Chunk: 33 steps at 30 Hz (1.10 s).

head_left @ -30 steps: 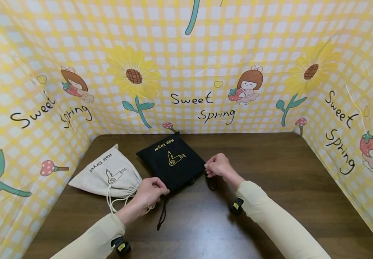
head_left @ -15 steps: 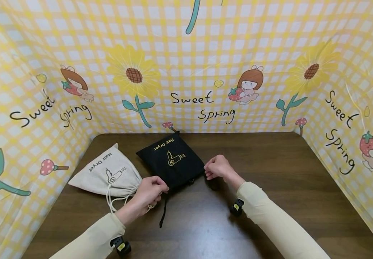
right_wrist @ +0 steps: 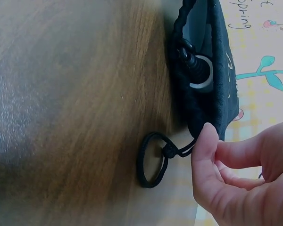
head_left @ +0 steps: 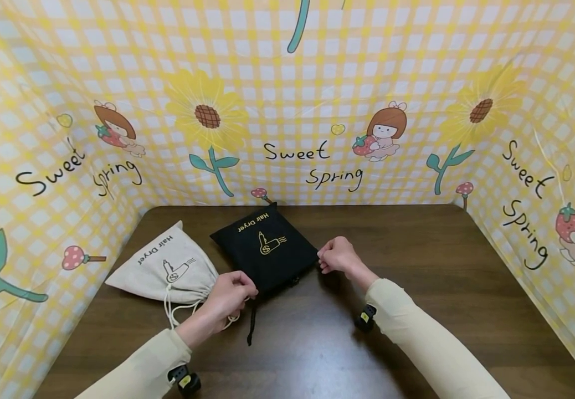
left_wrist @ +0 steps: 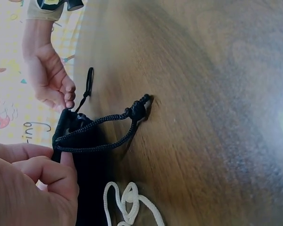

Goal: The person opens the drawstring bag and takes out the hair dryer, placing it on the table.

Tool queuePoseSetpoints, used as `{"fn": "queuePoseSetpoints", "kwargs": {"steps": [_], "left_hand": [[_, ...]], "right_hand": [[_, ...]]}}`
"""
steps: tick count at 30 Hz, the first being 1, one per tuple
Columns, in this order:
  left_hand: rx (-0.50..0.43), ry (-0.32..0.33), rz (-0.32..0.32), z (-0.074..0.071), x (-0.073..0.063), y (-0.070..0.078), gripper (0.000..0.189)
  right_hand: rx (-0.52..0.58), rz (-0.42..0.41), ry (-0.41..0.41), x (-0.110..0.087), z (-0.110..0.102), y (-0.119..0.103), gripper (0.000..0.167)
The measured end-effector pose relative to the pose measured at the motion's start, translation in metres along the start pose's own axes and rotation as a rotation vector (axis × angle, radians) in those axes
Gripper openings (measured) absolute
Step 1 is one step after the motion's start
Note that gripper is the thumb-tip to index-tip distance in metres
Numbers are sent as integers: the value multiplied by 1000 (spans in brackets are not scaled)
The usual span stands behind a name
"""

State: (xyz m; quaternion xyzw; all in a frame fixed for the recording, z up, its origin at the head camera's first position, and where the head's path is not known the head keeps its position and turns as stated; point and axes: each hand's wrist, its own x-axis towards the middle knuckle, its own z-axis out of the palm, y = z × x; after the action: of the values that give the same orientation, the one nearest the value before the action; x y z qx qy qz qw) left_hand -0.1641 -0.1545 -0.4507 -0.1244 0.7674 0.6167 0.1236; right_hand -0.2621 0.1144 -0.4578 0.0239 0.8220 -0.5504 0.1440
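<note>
A black drawstring bag (head_left: 267, 249) with gold "Hair Dryer" lettering lies on the brown table, its mouth facing me. My left hand (head_left: 225, 299) pinches the near left corner of that mouth, and my right hand (head_left: 339, 256) pinches the right corner. In the right wrist view the mouth gapes, and a dark ribbed piece with a pale ring (right_wrist: 201, 73) shows inside. A knotted black drawstring loop (left_wrist: 132, 115) hangs out beside my left hand. Another black loop (right_wrist: 153, 160) dangles by my right fingers.
Left of the black bag lies a cream drawstring bag (head_left: 163, 266) with the same lettering, cinched, its white cords (left_wrist: 129, 205) trailing near my left wrist. The wooden table (head_left: 417, 299) is bordered by a yellow checked cloth (head_left: 287, 83) at the back and sides.
My right hand has shifted slightly left and then back right at the bag's corner. The black loop below my left hand has swung a little. The cream bag has not moved.
</note>
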Motion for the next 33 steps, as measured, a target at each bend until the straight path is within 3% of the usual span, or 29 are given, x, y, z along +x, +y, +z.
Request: {"fn": "queuePoseSetpoints", "kwargs": {"steps": [11,19,25,33], "left_hand": [[15,-7,39,0,-2,2,9],[-54,-34,14,1,-4,2,15],[-13,-39,30,4,-5,0,29],[14,-24,40,7,-4,-2,20]], "right_hand": [[-119,-54,34,0,-2,-1,14],[-51,-15,-2,0,-4,-1,15],[-44,4,-49,-2,-3,0,14],[-68,-11,-39,-3,-2,-1,14]]}}
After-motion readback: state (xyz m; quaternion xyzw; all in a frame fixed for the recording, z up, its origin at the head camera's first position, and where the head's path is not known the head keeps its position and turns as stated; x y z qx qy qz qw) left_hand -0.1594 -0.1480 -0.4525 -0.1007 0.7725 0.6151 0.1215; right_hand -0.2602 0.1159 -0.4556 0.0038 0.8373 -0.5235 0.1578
